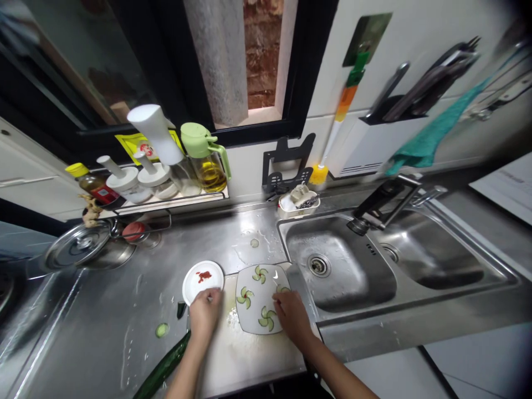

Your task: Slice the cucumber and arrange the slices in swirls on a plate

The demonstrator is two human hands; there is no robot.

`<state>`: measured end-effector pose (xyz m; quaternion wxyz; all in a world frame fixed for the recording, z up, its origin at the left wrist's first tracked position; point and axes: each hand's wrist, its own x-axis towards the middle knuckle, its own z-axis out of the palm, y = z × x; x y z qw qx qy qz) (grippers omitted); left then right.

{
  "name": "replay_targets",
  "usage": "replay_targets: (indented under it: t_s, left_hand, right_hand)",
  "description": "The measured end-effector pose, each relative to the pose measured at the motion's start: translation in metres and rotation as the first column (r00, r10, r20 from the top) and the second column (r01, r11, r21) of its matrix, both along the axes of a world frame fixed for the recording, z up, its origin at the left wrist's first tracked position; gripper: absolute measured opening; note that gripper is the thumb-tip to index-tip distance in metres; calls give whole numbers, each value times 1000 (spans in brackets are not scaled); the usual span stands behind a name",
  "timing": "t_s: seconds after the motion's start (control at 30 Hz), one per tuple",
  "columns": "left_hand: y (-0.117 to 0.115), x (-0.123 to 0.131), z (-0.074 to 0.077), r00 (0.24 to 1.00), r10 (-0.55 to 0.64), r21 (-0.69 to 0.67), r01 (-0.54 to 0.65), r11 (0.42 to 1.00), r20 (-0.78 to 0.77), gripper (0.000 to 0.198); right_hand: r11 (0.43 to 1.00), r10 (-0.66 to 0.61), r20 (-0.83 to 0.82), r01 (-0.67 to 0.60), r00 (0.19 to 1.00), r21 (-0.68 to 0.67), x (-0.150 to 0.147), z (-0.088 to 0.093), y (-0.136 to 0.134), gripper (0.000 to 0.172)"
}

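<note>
My left hand [204, 315] is at the near edge of a small round white plate [193, 282] that holds chopped red bits [204, 276]. Its fingers are curled together, and I cannot make out anything in them. Over the right side of a squarish white plate [258, 288], my right hand [293, 320] has its fingertips pinched close to a cucumber pinwheel [283, 288]. Whatever they may hold is too small to name. Several pinwheels of cucumber slices lie on this plate, at least one with a red centre. The plate rests on a cutting board [245, 360].
A long cucumber [164, 366] lies left of the board, near a loose cucumber slice [162, 330] and a dark green end piece [181, 309]. To the right is a double sink [344, 288]. A lidded pot [89, 249] and a condiment rack [166, 204] stand at the back left.
</note>
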<state>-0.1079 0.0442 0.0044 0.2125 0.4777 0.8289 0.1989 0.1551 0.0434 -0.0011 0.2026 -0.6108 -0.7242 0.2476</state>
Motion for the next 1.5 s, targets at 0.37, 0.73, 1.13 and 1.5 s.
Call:
replay_targets:
  t_s: [0.37,0.73,1.13,1.5]
  left_hand:
    - [-6,122,2,891,-423,157,400,903,162,24]
    - [4,166,-18,884,-455,118,444,888,104,22]
    - [4,168,-30,889,-454,103,446,889,62,22]
    - [2,163,-25,891,-448,121,438,891,71,18]
  right_hand:
    - [992,-118,26,119,993,-44,43,2,-13,24]
    - [994,-107,29,107,994,18,38,-12,-9,24]
    - [998,-55,96,55,994,-3,32,-13,-2,25]
    - [999,-40,80,40,996,5,33,-12,1,24]
